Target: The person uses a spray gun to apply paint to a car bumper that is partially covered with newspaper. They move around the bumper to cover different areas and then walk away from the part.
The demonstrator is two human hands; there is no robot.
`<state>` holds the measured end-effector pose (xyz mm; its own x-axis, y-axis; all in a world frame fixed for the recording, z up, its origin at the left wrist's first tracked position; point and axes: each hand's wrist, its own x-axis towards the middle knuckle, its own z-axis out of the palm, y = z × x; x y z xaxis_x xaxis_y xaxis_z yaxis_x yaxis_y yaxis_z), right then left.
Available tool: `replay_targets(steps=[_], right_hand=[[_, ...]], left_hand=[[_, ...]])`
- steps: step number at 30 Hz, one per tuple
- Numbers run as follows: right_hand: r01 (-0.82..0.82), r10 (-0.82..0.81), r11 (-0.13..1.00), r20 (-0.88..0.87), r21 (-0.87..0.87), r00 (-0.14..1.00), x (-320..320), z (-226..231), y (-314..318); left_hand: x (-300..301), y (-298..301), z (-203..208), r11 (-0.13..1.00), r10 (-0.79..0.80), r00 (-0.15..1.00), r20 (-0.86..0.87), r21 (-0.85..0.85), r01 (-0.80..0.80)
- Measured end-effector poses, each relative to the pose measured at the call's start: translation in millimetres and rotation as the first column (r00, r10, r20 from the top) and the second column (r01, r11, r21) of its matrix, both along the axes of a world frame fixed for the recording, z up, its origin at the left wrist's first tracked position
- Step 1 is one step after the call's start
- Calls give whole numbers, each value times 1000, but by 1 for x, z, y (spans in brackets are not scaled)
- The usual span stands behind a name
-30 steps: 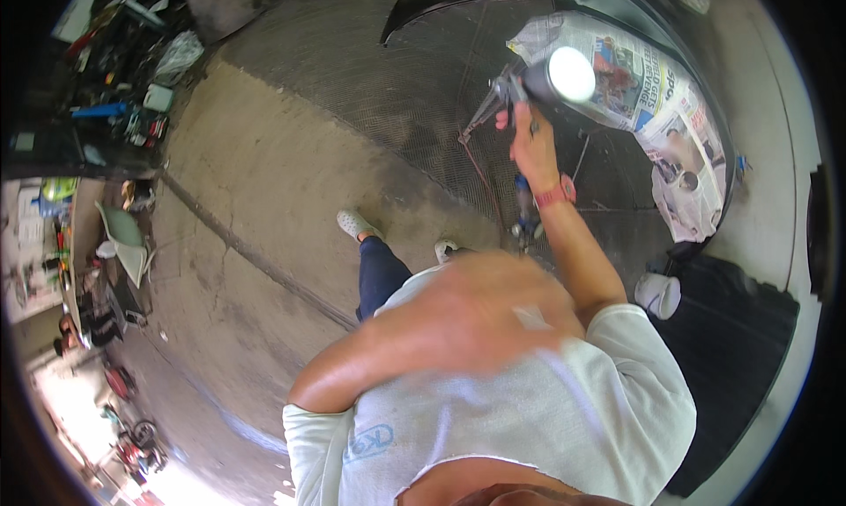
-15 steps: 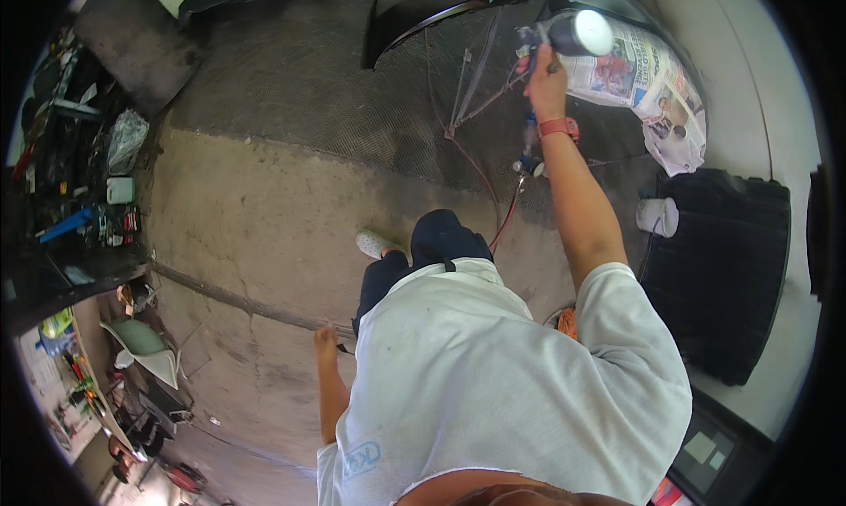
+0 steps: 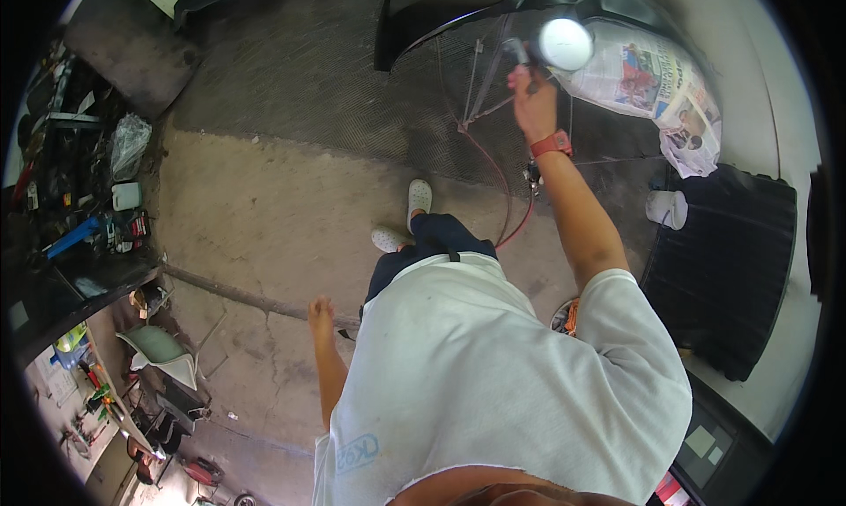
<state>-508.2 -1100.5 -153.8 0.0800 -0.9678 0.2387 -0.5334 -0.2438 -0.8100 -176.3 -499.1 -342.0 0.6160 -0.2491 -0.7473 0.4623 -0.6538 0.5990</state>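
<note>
My right hand [image 3: 535, 110], with a red watch on the wrist, is wrapped round the handle of a spray gun [image 3: 518, 51]. On top of the gun sits a cup with a round white lid [image 3: 566, 44]. A red air hose [image 3: 522, 224] hangs below from a metal fitting [image 3: 533, 178], partly hidden by my forearm. Just beyond the gun is a glossy black curved car panel [image 3: 449, 0], with newspaper [image 3: 639, 66] covering the area at its right. Low at my left side, my left hand [image 3: 322, 312] hangs empty, its fingers loosely apart.
A thin metal stand [image 3: 476, 92] rises under the panel. To the right are a white bucket [image 3: 667, 208] and a large black ribbed sheet [image 3: 727, 268]. Cluttered shelves [image 3: 79, 180] and a pale green chair [image 3: 159, 354] line the left. Orange cord [image 3: 571, 317] lies near my right side.
My right hand has drawn the spray gun slightly left and nearer. My feet have shifted, and both shoes now show. The left hand's fingers have loosened.
</note>
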Motion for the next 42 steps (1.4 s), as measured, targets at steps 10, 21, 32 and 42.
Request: replay_targets(steps=[10, 21, 32, 42], right_hand=[[-302, 318, 947, -180, 115, 931, 103, -83, 46], [-264, 345, 879, -146, 397, 927, 149, -95, 52], [97, -90, 992, -82, 86, 993, 49, 24, 6], [419, -406, 888, 103, -191, 908, -59, 133, 12]], left_hand=[[-6, -29, 47, 923, -373, 909, 186, 175, 343], [-17, -57, 113, 951, -306, 922, 236, 129, 282], [-41, -314, 467, -322, -531, 440, 724, -653, 686], [-43, -318, 503, -784, -340, 333, 880, -461, 417]])
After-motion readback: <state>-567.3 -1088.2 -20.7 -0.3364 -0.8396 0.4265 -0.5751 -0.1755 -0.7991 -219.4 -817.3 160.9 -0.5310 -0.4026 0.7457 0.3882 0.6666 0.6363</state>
